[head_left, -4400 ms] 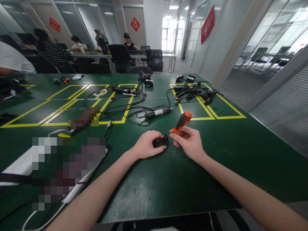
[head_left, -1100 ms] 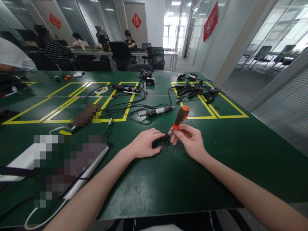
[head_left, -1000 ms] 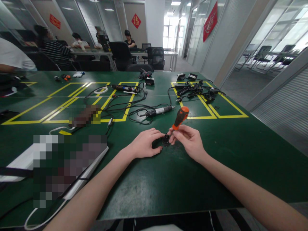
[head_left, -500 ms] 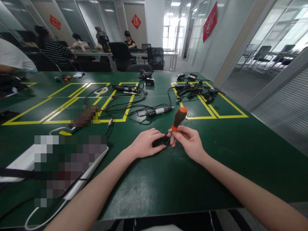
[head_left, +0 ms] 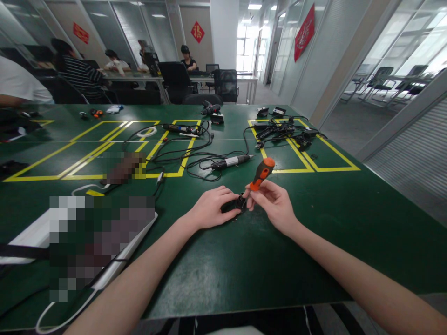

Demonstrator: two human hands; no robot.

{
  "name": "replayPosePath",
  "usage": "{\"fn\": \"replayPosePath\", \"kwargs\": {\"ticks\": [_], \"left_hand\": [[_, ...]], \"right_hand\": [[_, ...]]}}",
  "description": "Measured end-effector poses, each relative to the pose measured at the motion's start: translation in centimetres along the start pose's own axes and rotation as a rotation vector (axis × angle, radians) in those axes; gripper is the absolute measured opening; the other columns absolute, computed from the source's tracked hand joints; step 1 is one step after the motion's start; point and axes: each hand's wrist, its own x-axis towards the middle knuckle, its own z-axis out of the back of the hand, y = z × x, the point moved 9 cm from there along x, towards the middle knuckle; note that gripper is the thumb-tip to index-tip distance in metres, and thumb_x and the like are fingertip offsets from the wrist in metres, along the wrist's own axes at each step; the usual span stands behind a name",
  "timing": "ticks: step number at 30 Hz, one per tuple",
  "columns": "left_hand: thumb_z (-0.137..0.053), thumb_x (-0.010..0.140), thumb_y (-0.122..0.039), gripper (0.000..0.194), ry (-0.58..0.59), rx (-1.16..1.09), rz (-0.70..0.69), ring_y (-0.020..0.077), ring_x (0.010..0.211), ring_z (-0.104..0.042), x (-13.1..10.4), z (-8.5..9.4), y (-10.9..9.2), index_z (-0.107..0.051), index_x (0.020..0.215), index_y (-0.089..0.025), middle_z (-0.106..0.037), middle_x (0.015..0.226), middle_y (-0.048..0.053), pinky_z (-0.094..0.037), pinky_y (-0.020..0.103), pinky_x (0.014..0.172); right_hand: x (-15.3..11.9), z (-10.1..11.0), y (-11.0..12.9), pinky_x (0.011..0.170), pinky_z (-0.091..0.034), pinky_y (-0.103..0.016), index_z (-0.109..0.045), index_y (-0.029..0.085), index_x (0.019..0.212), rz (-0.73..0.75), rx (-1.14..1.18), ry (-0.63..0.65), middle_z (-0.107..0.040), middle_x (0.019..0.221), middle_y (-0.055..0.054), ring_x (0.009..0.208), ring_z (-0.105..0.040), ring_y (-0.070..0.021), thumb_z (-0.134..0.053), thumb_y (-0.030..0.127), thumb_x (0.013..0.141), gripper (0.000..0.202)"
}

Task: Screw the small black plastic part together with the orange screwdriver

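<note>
Mid-bench, toward near edge: left hand (head_left: pixel 209 211) clamped small black part (head_left: pixel 240 203); right hand (head_left: pixel 275 204) pinched orange-handled screwdriver (head_left: pixel 261 173), tip seated. Likely screw-driving; steady twisting needed.

Small black part (head_left: pixel 240 203) mostly covered by left hand (head_left: pixel 211 208) fingers; shape, type not readable. Screwdriver (head_left: pixel 261 172) shaft and tip hidden behind right hand (head_left: pixel 274 204) and part; contact can't be told. Both forearms cut off by near edge. Near left: big pixelated patch (head_left: pixel 99 242) over white item, contents unreadable; white cable (head_left: pixel 52 311) runs off near edge. Smaller blurred patch (head_left: pixel 123 168) mid left. Far right cable pile (head_left: pixel 282 132) too tangled, small to sort. Table (head_left: pixel 349 223) cut at left edge.
</note>
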Motion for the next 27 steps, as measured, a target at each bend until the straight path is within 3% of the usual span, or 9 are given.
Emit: {"fn": "replayPosePath", "kwargs": {"ticks": [7, 11, 14, 21, 24, 27], "left_hand": [[-0.061, 0.097, -0.039, 0.024, -0.008, -0.003, -0.005, 0.0227, 0.099, -0.065, 0.0, 0.01, 0.0, -0.07, 0.11, -0.022, -0.071, 0.106, 0.007, -0.052, 0.033, 0.082], [-0.061, 0.097, -0.039, 0.025, -0.006, -0.012, 0.001, 0.0223, 0.098, -0.065, 0.02, 0.02, -0.02, -0.069, 0.114, -0.022, -0.071, 0.105, 0.007, -0.052, 0.033, 0.084], [-0.061, 0.097, -0.039, 0.026, -0.002, -0.02, 0.005, 0.0222, 0.099, -0.064, 0.0, -0.04, 0.02, -0.069, 0.116, -0.022, -0.071, 0.107, 0.006, -0.051, 0.033, 0.084], [-0.06, 0.098, -0.039, 0.025, -0.003, 0.0, 0.002, 0.0224, 0.099, -0.064, 0.01, -0.01, 0.04, -0.07, 0.111, -0.021, -0.07, 0.106, 0.007, -0.051, 0.033, 0.082], [-0.06, 0.098, -0.039, 0.025, 0.004, -0.002, 0.002, 0.0226, 0.099, -0.064, 0.01, -0.03, -0.03, -0.07, 0.112, -0.021, -0.071, 0.107, 0.007, -0.051, 0.033, 0.083], [-0.061, 0.098, -0.039, 0.027, 0.0, -0.007, 0.008, 0.0223, 0.098, -0.065, -0.01, 0.01, -0.03, -0.069, 0.116, -0.022, -0.071, 0.106, 0.007, -0.051, 0.033, 0.083]], "right_hand": [[0.08, 0.34, 0.14, 0.055, -0.058, -0.029, -0.072, 0.02, 0.082, -0.005, -0.07, -0.034, -0.069, 0.073, -0.001, 0.058, -0.063, -0.0133, -0.085, 0.043, 0.079, 0.028], [0.13, -0.04, 0.0, 0.056, -0.058, -0.03, -0.074, 0.019, 0.092, -0.009, -0.013, 0.018, -0.071, 0.075, -0.002, 0.057, -0.063, -0.013, -0.076, 0.044, 0.088, 0.026], [0.01, -0.08, -0.06, 0.059, -0.059, -0.03, -0.07, 0.02, 0.099, -0.005, 0.034, 0.011, -0.075, 0.086, -0.003, 0.061, -0.066, -0.0131, -0.079, 0.041, 0.086, 0.026], [0.23, 0.58, -0.1, 0.057, -0.056, -0.03, -0.071, 0.019, 0.081, -0.013, -0.068, -0.054, -0.07, 0.074, 0.0, 0.056, -0.061, -0.0124, -0.084, 0.042, 0.079, 0.026], [0.27, 0.53, -0.18, 0.056, -0.056, -0.031, -0.074, 0.019, 0.086, -0.015, -0.066, -0.037, -0.069, 0.071, -0.001, 0.056, -0.062, -0.0134, -0.082, 0.042, 0.082, 0.025], [0.1, 0.41, -0.2, 0.063, -0.06, -0.032, -0.072, 0.019, 0.098, -0.011, -0.03, -0.028, -0.075, 0.082, -0.004, 0.063, -0.067, -0.0147, -0.079, 0.042, 0.085, 0.027]]}}
